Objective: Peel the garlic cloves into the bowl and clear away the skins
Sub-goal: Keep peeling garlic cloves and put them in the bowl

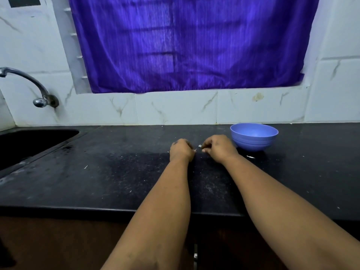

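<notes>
Two hands low over the worktop (97, 182), near its back edge, right of the middle. Left hand (181, 150) curled, knuckles up, a pale fleck at its fingertips, perhaps skin; whatever sits inside the fist hidden. Right hand (219, 148) curled too, fingertips turned toward the left hand, a small white scrap (199, 146) just beside them in the gap; touched or not, cannot tell. No clove plainly visible; too small or covered by the fingers. Both forearms running in from the front edge, elbows cut off at the bottom.

Blue bowl (254, 138) upright near the back edge, just right of the right hand, apart from it; inside hidden by the low angle, so contents unknown. One white sliver (250, 157) in front of the bowl, another (85, 167) well to the left, finer specks scattered between.

Sink (35, 141) sunk at the left end, partly cut off. Tap (29, 82) on the wall above it, spout cropped at the left. Purple curtain (194, 45) behind, top out of view.
</notes>
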A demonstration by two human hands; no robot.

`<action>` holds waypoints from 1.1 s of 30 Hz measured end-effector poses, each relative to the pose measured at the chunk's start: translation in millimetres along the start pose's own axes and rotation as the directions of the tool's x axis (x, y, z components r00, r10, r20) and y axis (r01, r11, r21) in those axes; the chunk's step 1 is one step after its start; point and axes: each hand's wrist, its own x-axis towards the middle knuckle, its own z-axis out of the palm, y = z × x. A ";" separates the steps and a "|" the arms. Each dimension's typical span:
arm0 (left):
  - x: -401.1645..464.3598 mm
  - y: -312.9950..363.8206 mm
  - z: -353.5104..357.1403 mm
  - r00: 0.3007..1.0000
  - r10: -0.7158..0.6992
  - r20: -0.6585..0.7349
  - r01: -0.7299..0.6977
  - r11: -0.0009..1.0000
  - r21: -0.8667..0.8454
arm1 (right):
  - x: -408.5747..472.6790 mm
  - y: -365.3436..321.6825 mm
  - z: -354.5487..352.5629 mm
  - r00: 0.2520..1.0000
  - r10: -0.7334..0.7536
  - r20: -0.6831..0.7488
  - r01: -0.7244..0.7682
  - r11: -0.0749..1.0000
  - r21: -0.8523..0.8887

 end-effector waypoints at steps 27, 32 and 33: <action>-1.0 12.0 -4.3 0.978 -0.070 -0.195 -0.001 0.940 -0.341 | 4.6 -34.2 -4.4 0.994 0.068 0.085 -0.051 0.981 -0.185; -3.2 12.9 -5.1 0.981 -0.037 -0.192 -0.029 0.943 -0.331 | 4.9 -24.8 -1.2 0.974 0.060 0.218 -0.006 0.971 -0.241; -5.0 13.1 -4.6 0.982 -0.037 -0.187 -0.028 0.941 -0.336 | 5.0 -18.2 2.2 0.979 0.059 0.198 -0.017 0.978 -0.207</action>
